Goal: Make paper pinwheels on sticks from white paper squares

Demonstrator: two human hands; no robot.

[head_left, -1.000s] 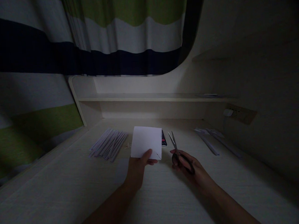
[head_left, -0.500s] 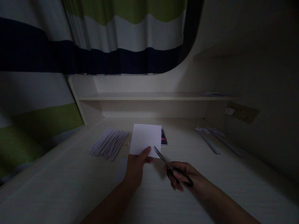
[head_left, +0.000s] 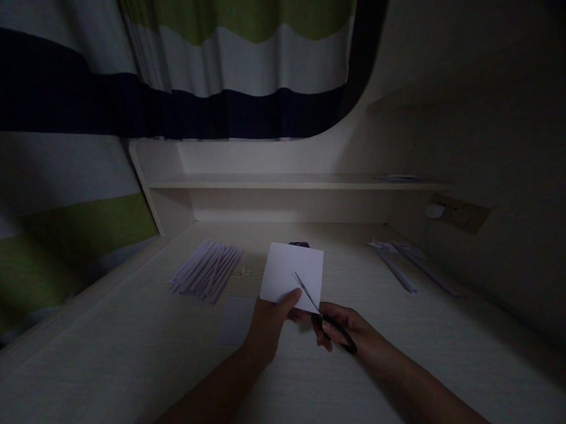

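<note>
A square sheet of white paper (head_left: 288,268) is pinched along its near edge by my left hand (head_left: 272,320), thumb on top. In my right hand (head_left: 348,325) is a pair of scissors (head_left: 337,332) with black handles. One blade lies over the paper's near right part, pointing away from me; the other blade is hidden, seemingly beneath the sheet. Behind the paper a dark object (head_left: 300,244) shows only its far edge. Left of my left hand another white sheet (head_left: 234,319) lies flat on the desk.
Several rolled paper sticks (head_left: 207,271) lie bundled at the left, with small pale scraps (head_left: 243,273) beside them. More paper strips (head_left: 394,266) lie at the right. A shelf (head_left: 281,183) spans the back, a curtain (head_left: 63,185) hangs left, and a socket (head_left: 461,213) is on the right wall.
My left hand has moved the paper right and slightly nearer me. The scissors now straddle its near edge, and their handles have come closer together.
</note>
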